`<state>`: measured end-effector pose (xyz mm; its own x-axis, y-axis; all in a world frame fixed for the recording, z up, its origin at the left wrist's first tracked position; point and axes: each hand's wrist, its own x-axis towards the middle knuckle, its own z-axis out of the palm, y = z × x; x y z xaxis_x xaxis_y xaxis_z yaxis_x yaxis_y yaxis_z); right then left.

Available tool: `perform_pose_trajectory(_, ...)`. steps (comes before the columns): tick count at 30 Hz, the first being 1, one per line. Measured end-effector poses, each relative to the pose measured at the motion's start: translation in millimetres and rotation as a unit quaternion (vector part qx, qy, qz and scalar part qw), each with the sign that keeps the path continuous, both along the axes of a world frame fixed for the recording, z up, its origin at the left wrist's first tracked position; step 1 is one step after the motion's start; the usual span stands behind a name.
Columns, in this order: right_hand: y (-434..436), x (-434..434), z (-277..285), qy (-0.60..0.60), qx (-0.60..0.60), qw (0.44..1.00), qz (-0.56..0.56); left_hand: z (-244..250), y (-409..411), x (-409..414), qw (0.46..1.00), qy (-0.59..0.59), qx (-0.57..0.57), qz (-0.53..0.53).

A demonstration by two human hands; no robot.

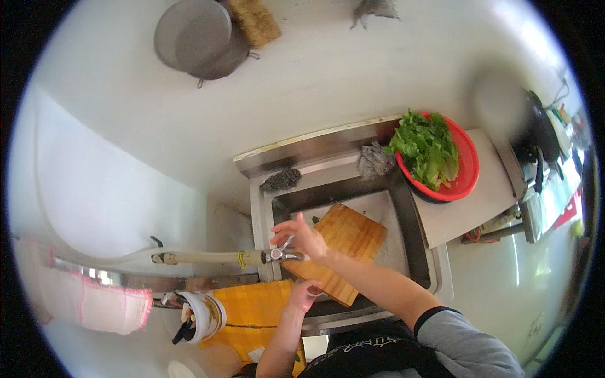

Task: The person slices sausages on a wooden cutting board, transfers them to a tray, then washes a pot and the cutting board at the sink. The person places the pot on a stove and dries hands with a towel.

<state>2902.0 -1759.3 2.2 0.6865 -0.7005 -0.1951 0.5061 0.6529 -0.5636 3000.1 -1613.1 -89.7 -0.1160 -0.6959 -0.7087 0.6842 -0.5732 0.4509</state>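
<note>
My left hand point(305, 295) grips the near left edge of a wooden cutting board point(354, 234), its thumb along the side and its other fingers largely hidden. The board is held tilted over the stainless steel sink basin point(394, 222). Above the board's left corner, my right hand point(305, 240) is at the tap point(279, 255), its fingers spread beside the lever. Whether those fingers touch the lever is hard to tell. A pale patch shows by the spout, too blurred to name surely.
A red plastic basin point(468, 165) of leafy greens point(427, 151) stands right of the sink. A dark scouring pad point(280, 180) and a grey rag point(375, 160) lie on the back ledge. Left are a white bucket point(203, 316) with utensils and a hanging towel point(113, 302).
</note>
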Motion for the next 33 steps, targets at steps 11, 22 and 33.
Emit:
perform_pose_trajectory(11, -6, -62, -97, 0.57, -0.453, 0.681, 0.075, 37, 25, 3, 0.994, -0.105, 0.033, -0.002)
perform_pose_trajectory(22, 73, 3, -82, 0.581, -0.41, 0.703, 0.008, 5, 10, 26, 0.991, -0.134, 0.025, -0.019)
perform_pose_trajectory(33, -15, -63, -119, 0.723, -0.295, 0.625, 0.006, 90, 31, 21, 0.982, -0.187, 0.032, 0.017)
